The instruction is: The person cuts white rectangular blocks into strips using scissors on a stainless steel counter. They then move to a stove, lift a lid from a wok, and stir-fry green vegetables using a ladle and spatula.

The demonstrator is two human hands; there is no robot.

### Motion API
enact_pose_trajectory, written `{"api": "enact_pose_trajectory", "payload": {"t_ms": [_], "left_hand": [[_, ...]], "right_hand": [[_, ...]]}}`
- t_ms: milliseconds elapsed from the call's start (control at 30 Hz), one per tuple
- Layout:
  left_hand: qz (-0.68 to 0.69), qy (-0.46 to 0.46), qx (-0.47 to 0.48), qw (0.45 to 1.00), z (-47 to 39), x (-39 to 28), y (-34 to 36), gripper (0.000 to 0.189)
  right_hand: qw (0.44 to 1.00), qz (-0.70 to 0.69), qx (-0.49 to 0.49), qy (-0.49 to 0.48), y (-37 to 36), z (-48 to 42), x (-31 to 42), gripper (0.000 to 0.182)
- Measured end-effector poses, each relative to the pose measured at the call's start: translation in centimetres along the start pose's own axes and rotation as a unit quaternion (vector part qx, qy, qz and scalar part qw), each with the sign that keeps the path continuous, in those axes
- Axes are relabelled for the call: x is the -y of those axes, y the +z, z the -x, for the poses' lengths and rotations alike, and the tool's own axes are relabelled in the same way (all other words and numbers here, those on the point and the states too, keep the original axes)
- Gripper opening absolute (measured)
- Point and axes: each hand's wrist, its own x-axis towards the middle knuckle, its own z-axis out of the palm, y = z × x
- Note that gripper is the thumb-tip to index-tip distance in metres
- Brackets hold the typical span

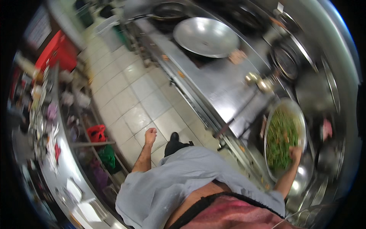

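My left hand (150, 135) hangs over the tiled floor with its fingers curled closed and nothing visible in them. My right hand (295, 152) is at the inner right side of a wide metal pan (302, 130), overlapping the cut green stalks (281, 137) inside. Its fingers look curled, but blur hides whether they grip anything. Small orange bits lie among the greens. Ahead of me, a large empty steel wok (206, 37) sits on the stove counter, with a beige cloth or similar crumpled item (237, 56) at its right rim.
The steel stove counter (197, 77) runs along my right, with a black frying pan (168, 11) at its far end. Brass-coloured round fittings (264, 84) are behind it. A cluttered steel table (71, 160) with shelves flanks my left. A red bin (58, 53) stands further off.
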Motion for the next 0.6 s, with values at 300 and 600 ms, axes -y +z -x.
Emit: {"api": "enact_pose_trajectory", "payload": {"t_ms": [300,600], "left_hand": [[-0.170,0.121,0.012,0.978,-12.3,-8.1,-4.4,0.028],[-0.256,0.083,0.099,0.958,-14.1,-6.4,-4.3,0.031]], "right_hand": [[0.996,-0.060,-0.044,0.046,16.4,-5.2,23.2,0.020],[0.996,-0.083,0.041,-0.002,30.1,-10.7,36.3,0.012]]}}
